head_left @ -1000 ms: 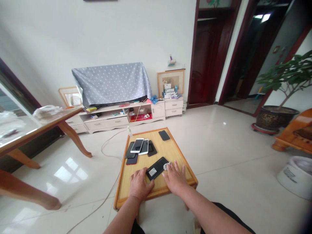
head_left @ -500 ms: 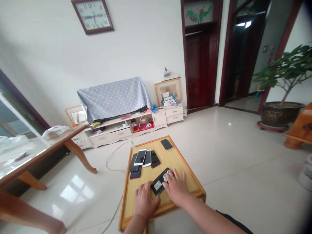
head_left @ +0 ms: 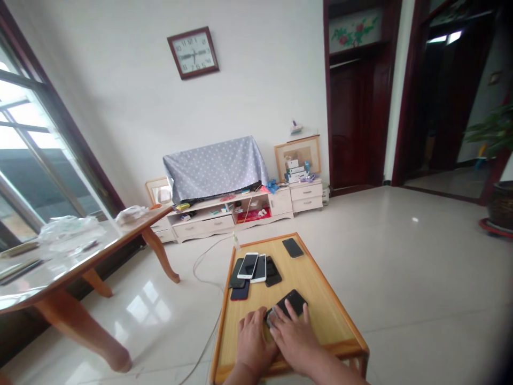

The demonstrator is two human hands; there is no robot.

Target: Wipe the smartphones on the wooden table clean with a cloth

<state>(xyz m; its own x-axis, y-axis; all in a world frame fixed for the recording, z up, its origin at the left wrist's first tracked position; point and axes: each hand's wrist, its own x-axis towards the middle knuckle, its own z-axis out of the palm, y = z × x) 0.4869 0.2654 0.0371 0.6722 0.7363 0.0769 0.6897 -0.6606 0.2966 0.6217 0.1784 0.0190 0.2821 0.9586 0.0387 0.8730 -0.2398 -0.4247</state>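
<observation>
A black smartphone (head_left: 297, 302) lies on the small wooden table (head_left: 316, 286), partly covered by my hands. My left hand (head_left: 253, 341) holds its near left end, with fingertips along the edge. My right hand (head_left: 295, 332) presses a small whitish wad of cloth or tissue (head_left: 273, 316) onto the phone near the left fingers; its other fingers are spread over the back. Farther up the table, a white phone (head_left: 248, 266) overlaps another white phone (head_left: 259, 269) and dark phones (head_left: 273, 271) beside them. One dark phone (head_left: 293, 247) rests alone at the far right.
A small clear bottle (head_left: 236, 241) stands at the table's far left corner. A cable (head_left: 204, 347) runs along the floor on the left. A larger wooden table (head_left: 152, 216) with plastic bags is at left. Behind is a low white cabinet (head_left: 204, 226) under a dotted cloth (head_left: 216, 170).
My right hand has slid the wad from the phone's far part to its near left end, beside my left hand, covering the white label. The camera view has turned left and up.
</observation>
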